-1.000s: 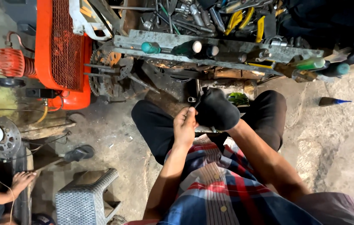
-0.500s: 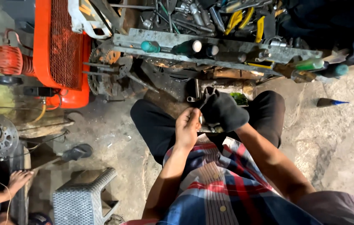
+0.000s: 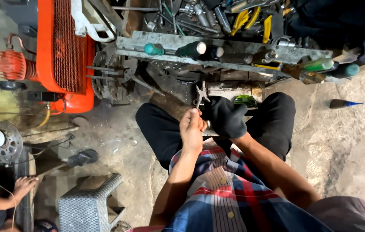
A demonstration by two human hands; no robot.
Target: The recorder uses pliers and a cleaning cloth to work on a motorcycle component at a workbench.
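A small metal tool with pointed prongs [image 3: 200, 95] sticks up near the middle of the view, over the person's lap. The bare left hand [image 3: 192, 129] is closed around its lower end, fingers curled tight. The right hand [image 3: 226, 117], in a black glove, sits just beside it at 3 o'clock, touching the left hand; I cannot tell if it grips anything.

At 12 o'clock is a long grey metal rack [image 3: 217, 53] with green-handled screwdrivers [image 3: 154, 49] lying on it. Yellow-handled pliers [image 3: 240, 19] lie further up. At 10 o'clock stands an orange machine [image 3: 60, 47]. At 7 o'clock is a grey woven stool [image 3: 86, 206]. Another person's bare foot [image 3: 24, 187] shows at 8 o'clock. A dark cone with a blue tip [image 3: 343, 103] lies on the floor at 3 o'clock.
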